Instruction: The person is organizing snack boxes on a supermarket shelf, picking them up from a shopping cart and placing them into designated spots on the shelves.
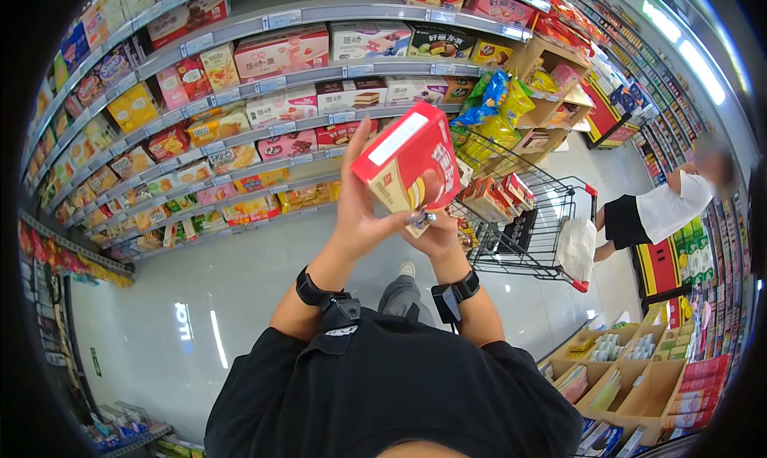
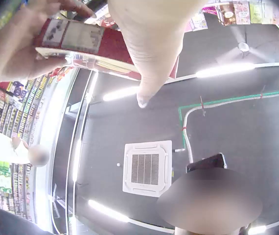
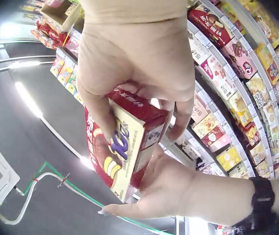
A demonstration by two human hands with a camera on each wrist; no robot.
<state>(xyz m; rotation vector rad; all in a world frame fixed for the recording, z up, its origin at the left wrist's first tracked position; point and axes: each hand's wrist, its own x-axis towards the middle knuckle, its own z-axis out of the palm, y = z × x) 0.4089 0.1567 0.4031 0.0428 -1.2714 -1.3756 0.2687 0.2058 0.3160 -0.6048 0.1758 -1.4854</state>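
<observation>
Both hands hold a red carton of chocolate pies [image 1: 427, 158], tilted in front of the shelves. My left hand [image 1: 357, 202] is at its left end, fingers pointing up along the side and thumb across the lower edge. On the lower right, my right hand [image 1: 438, 236] grips the carton. From the right wrist, the carton [image 3: 122, 147] shows pictured pies and a cream panel; the right thumb lies over one face with fingers round the other side. The left palm [image 3: 171, 188] sits against its bottom end there, thumb stretched out.
Shelves [image 1: 296, 83] of boxed and bagged snacks stand ahead and left. To the right, a wire shopping cart [image 1: 527, 242] holds red boxes [image 1: 495, 198], beside bagged snacks [image 1: 495, 111]. A person in a white top [image 1: 671, 206] stands past the cart. Wooden bins [image 1: 647, 390] stand lower right.
</observation>
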